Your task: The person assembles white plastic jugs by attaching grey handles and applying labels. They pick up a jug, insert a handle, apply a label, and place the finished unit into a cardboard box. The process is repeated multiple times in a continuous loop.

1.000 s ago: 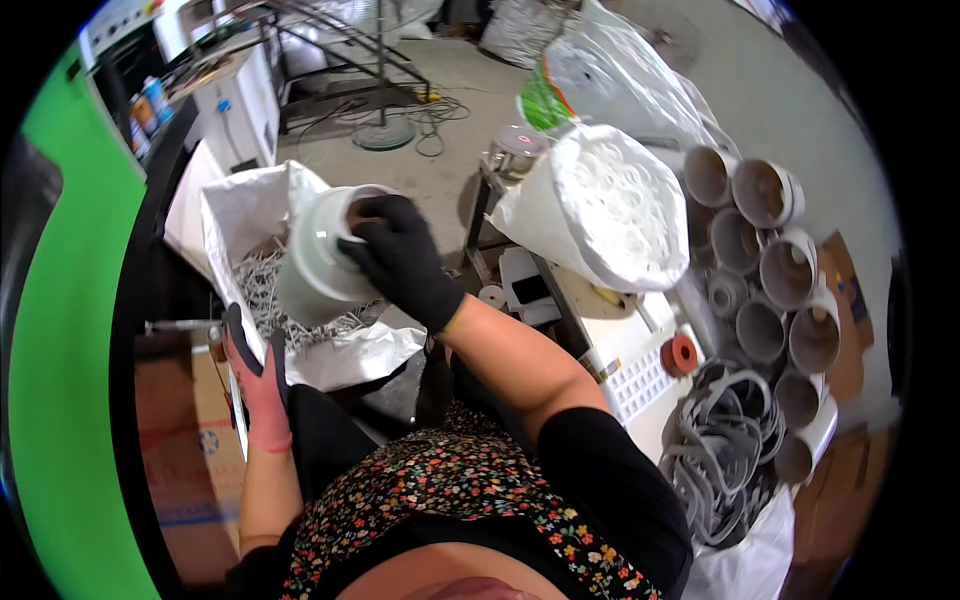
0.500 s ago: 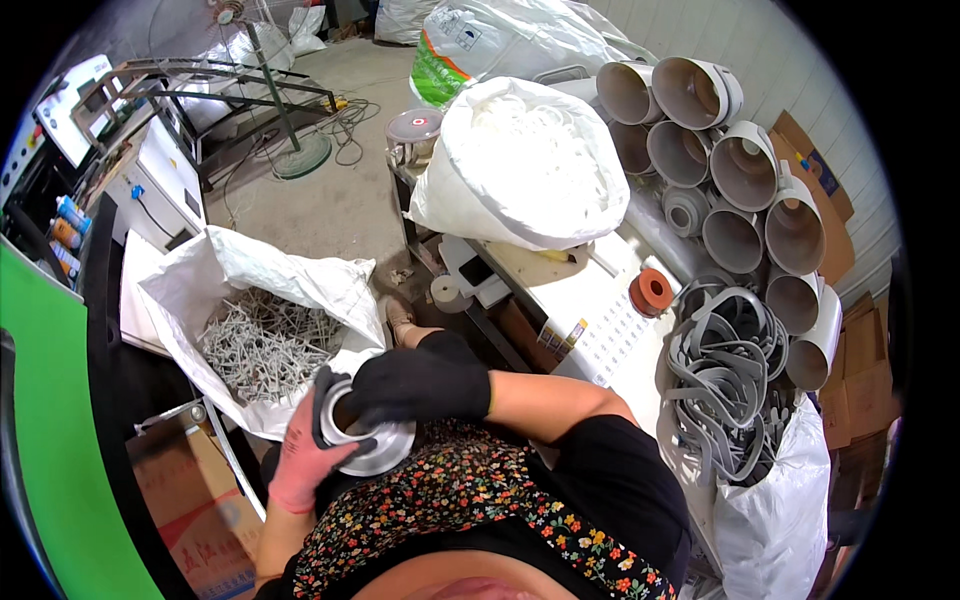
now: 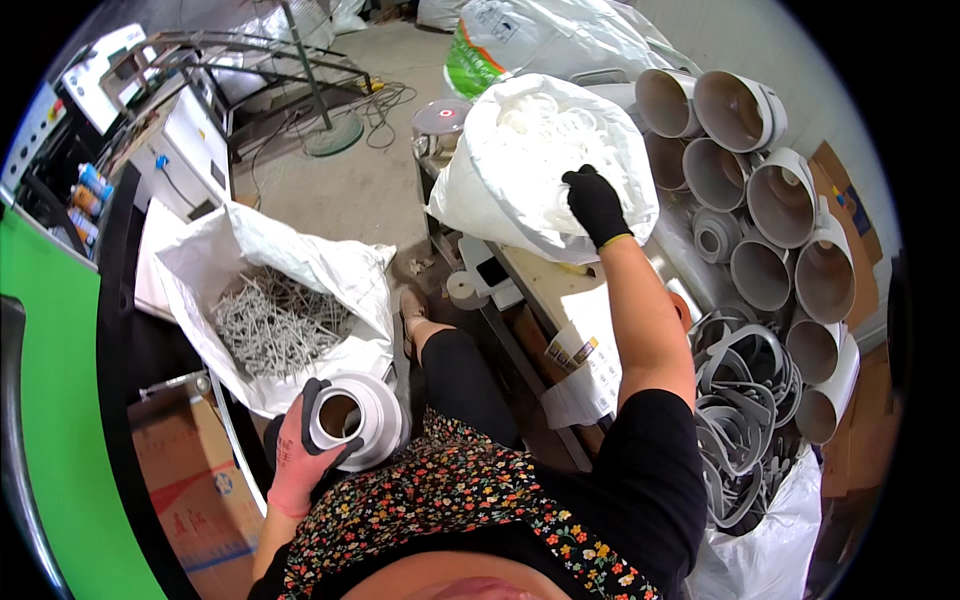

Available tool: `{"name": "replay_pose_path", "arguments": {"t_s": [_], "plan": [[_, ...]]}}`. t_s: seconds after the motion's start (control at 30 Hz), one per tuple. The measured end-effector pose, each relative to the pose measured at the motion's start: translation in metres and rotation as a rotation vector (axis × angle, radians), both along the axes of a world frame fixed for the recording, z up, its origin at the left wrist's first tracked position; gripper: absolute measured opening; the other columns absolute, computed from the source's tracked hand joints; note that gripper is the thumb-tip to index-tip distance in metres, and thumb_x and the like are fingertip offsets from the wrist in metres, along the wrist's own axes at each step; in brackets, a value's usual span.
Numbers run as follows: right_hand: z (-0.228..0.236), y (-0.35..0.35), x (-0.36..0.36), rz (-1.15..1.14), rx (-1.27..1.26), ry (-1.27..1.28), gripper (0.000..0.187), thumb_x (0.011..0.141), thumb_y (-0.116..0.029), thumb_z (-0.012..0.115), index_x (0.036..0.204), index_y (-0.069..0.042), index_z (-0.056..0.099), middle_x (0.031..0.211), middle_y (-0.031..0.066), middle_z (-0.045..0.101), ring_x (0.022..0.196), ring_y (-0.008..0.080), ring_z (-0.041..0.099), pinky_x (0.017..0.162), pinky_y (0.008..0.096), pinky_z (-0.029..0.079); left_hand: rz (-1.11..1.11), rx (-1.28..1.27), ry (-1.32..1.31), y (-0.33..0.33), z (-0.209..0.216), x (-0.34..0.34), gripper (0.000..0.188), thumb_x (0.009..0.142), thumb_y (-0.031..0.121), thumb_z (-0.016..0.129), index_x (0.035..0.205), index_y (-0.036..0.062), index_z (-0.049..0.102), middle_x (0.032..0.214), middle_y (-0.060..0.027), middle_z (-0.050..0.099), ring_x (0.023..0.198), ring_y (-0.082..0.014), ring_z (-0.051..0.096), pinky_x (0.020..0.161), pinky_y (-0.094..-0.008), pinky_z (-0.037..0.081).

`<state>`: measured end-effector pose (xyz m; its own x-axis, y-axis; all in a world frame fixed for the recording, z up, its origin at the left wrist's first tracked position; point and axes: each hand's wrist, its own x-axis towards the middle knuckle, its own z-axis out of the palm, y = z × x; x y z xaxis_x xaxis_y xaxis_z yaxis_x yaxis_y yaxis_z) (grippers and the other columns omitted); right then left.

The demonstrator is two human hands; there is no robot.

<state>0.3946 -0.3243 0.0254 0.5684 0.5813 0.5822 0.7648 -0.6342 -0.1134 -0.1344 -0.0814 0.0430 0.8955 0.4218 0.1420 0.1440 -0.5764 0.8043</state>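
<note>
My left hand, in a pink and black glove, grips a light grey plastic pipe fitting with a round bore and a wide flange, tilted near my lap. My right hand, in a black glove, is stretched out over the mouth of a white sack filled with white plastic rings. Its fingers are bent together against the rings; whether something is pinched in them cannot be made out.
An open white sack of thin grey sticks stands at left, beside a green machine panel. Grey pipe pieces are stacked at right above looped grey strips. A lidded tub stands by the ring sack.
My right hand has left the pipe fitting and moved far up and right to the white rings. My left hand still holds the fitting, its bore now uncovered.
</note>
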Motion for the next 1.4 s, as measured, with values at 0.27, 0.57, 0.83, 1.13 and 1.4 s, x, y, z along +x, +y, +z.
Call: {"name": "replay_pose_path", "arguments": {"t_s": [0.27,0.57,0.83,1.13,1.4], "plan": [[0.040,-0.024,-0.063,0.191,0.125,0.024,0.011,0.082,-0.011,0.067,0.088,-0.003,0.065,0.087,0.0161,0.063,0.082,0.0343,0.061,0.072,0.0399,0.049,-0.070,0.214,0.001,0.006,0.010,-0.006,0.084,0.063,0.019,0.083,0.134,-0.0029,0.045,0.130,-0.0208,0.054,0.119,-0.0381,0.052,0.102,-0.0423,0.041],[0.042,0.084,-0.250,0.571,0.227,0.850,0.023,0.079,-0.012,0.075,0.094,-0.002,0.061,0.083,0.0045,0.060,0.073,0.0160,0.057,0.066,0.0295,0.046,-0.117,0.202,-0.126,0.018,0.004,-0.021,0.089,0.065,0.025,0.081,0.139,-0.0027,0.039,0.132,-0.0179,0.052,0.123,-0.0378,0.048,0.105,-0.0437,0.038],[0.061,0.109,-0.388,1.197,-0.084,0.586,0.021,0.075,-0.004,0.064,0.094,-0.001,0.058,0.088,0.0146,0.061,0.078,0.0355,0.061,0.068,0.0423,0.050,-0.162,0.010,-0.154,0.009,-0.001,-0.025,0.101,0.064,0.018,0.083,0.146,-0.0007,0.027,0.132,-0.0136,0.054,0.123,-0.0319,0.050,0.106,-0.0398,0.036],[0.057,0.071,-0.388,0.954,-0.559,0.399,0.023,0.075,-0.010,0.059,0.098,-0.004,0.062,0.094,0.0112,0.058,0.081,0.0303,0.063,0.065,0.0399,0.053,-0.367,0.213,-0.125,-0.008,-0.014,0.006,0.093,0.062,0.036,0.084,0.137,0.0001,0.042,0.131,-0.0226,0.047,0.123,-0.0392,0.045,0.105,-0.0467,0.037],[0.027,0.037,-0.359,1.190,-0.508,0.610,0.012,0.083,-0.010,0.056,0.092,-0.004,0.060,0.089,0.0140,0.060,0.078,0.0293,0.062,0.066,0.0372,0.051,-0.713,0.174,-0.018,-0.027,0.016,0.045,0.083,0.059,0.034,0.085,0.127,-0.0012,0.051,0.125,-0.0225,0.054,0.121,-0.0389,0.049,0.104,-0.0452,0.039]]}}
